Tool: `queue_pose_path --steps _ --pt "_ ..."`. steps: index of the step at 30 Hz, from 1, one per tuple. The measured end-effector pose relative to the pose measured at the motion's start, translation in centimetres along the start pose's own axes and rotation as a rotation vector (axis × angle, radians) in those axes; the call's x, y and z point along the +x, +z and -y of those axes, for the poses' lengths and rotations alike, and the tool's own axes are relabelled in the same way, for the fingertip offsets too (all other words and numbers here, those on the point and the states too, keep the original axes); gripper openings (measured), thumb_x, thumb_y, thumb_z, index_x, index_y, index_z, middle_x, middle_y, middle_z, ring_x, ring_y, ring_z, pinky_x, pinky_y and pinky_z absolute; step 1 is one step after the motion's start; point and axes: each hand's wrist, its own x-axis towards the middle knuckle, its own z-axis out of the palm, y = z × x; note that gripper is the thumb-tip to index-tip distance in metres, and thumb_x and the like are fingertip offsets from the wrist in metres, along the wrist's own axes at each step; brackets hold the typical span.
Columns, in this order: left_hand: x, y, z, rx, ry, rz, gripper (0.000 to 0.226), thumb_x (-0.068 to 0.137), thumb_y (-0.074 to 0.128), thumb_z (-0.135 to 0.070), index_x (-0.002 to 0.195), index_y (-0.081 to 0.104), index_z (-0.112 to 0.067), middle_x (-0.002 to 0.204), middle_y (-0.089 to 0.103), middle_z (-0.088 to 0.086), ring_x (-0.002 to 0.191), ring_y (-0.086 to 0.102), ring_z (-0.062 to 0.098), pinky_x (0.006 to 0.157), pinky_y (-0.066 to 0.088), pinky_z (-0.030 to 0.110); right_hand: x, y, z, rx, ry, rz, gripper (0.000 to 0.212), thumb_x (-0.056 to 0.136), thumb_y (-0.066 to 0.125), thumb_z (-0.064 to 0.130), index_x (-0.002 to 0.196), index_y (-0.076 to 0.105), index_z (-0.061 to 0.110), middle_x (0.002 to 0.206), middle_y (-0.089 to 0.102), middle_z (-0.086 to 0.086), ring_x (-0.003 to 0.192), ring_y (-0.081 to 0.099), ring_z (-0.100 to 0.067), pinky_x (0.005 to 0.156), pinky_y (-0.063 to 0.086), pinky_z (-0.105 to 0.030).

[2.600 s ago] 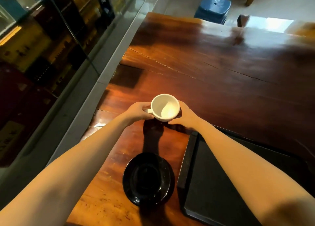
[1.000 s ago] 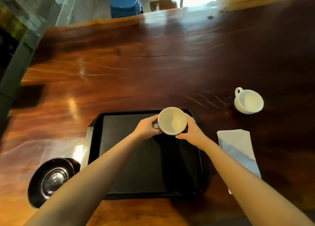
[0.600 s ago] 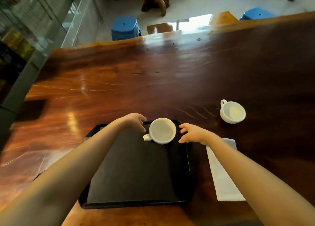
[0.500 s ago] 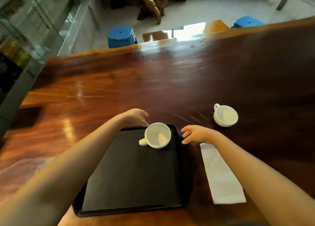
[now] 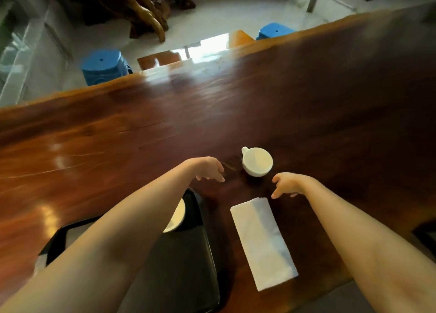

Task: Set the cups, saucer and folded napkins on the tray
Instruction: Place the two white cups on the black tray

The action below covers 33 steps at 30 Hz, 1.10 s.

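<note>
A white cup stands on the wooden table beyond the tray, its handle to the far left. My left hand hovers just left of it and my right hand just right of it, both open and empty, neither touching it. The black tray lies at the near left; a second white cup stands in its far right corner, mostly hidden by my left forearm. A folded white napkin lies on the table right of the tray. The saucer is out of view.
The dark wooden table stretches wide to the far side. Beyond its far edge stand two blue stools and a carved wooden root piece on a pale floor.
The first cup was set down on the tray and let go. Both hands have moved forward and right to either side of the second cup. The view has swung right.
</note>
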Motion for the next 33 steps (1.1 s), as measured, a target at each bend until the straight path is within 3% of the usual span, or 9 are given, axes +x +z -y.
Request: queue_pose_path --steps 2,5,9,12,15,18,21,24,33 --pt "1.9 -0.1 -1.0 0.083 0.004 0.003 0.053 0.089 0.059 -0.028 0.139 0.044 -0.019 0.127 0.055 0.005 0.105 0.056 0.023 0.079 0.053 0.032 1.1 -0.5 -0.6 0.044 -0.003 -0.022 0.081 0.078 0.073 0.019 0.145 0.027 0.015 0.145 0.041 -0.010 0.126 0.047 -0.029 0.099 0.047 -0.041" --pt "4.5 -0.5 -2.4 0.221 0.023 -0.012 0.057 0.089 0.057 -0.029 0.142 0.039 -0.016 0.140 0.046 0.004 0.117 0.052 0.026 0.087 0.054 0.039 2.9 -1.0 -0.9 0.147 -0.049 -0.065 0.091 0.072 0.078 0.018 0.146 0.023 0.014 0.147 0.037 -0.011 0.132 0.041 -0.028 0.107 0.040 -0.044" --pt "7.8 -1.3 -3.5 0.225 0.019 -0.040 0.061 0.086 0.059 -0.029 0.141 0.036 -0.018 0.137 0.049 0.008 0.109 0.060 0.030 0.078 0.056 0.038 5.5 -1.0 -0.5 0.253 -0.172 -0.143 0.094 0.055 0.086 0.032 0.136 0.038 0.020 0.138 0.043 -0.005 0.129 0.042 -0.025 0.107 0.039 -0.045" --pt "10.2 -1.7 -4.3 0.067 0.079 -0.115 0.045 0.085 0.054 -0.017 0.129 0.047 -0.015 0.118 0.063 0.011 0.084 0.066 0.028 0.069 0.059 0.039 7.0 -0.6 -0.6 0.347 -0.251 -0.192 0.096 0.046 0.087 0.040 0.130 0.041 0.027 0.131 0.044 -0.002 0.126 0.042 -0.022 0.107 0.038 -0.046" --pt "11.9 -1.8 -4.8 -0.143 0.136 -0.181 0.050 0.088 0.046 -0.003 0.136 0.045 -0.018 0.123 0.060 0.008 0.092 0.064 0.025 0.063 0.057 0.030 8.1 -0.6 -1.0 0.412 -0.281 -0.183 0.093 0.056 0.087 0.032 0.135 0.037 0.029 0.136 0.037 0.000 0.128 0.037 -0.019 0.110 0.034 -0.042" --pt "13.1 -1.7 -4.8 -0.207 0.185 -0.254 0.039 0.089 0.044 0.000 0.121 0.060 -0.016 0.120 0.063 0.010 0.092 0.063 0.022 0.055 0.053 0.019 9.1 -1.2 -1.1 0.443 -0.314 -0.148 0.097 0.059 0.087 0.030 0.139 0.030 0.031 0.141 0.032 0.001 0.128 0.036 -0.018 0.107 0.034 -0.037" --pt "13.8 -1.3 -4.5 -0.355 0.146 -0.347 0.033 0.090 0.043 0.002 0.113 0.064 -0.008 0.111 0.065 0.012 0.095 0.061 0.023 0.061 0.050 0.019 9.5 -1.9 -1.4 0.525 -0.315 -0.111 0.094 0.068 0.082 0.019 0.142 0.026 0.029 0.142 0.035 -0.001 0.107 0.051 -0.014 0.091 0.042 -0.029" --pt "14.4 -0.7 -4.3 -0.673 0.059 -0.299 0.027 0.090 0.044 0.009 0.105 0.063 -0.003 0.106 0.060 0.014 0.093 0.064 0.026 0.072 0.058 0.028 9.3 -2.1 -1.6 0.639 -0.306 -0.115 0.086 0.076 0.075 0.009 0.143 0.025 0.028 0.141 0.041 -0.002 0.097 0.056 -0.010 0.085 0.044 -0.028" --pt "13.3 0.0 -5.0 -0.846 -0.017 -0.300 0.022 0.093 0.047 0.003 0.106 0.064 -0.003 0.101 0.060 0.008 0.090 0.065 0.022 0.075 0.058 0.030 8.0 -1.4 -1.1 0.671 -0.352 -0.163 0.079 0.077 0.074 0.007 0.140 0.030 0.024 0.145 0.037 -0.001 0.134 0.032 -0.018 0.108 0.030 -0.037"
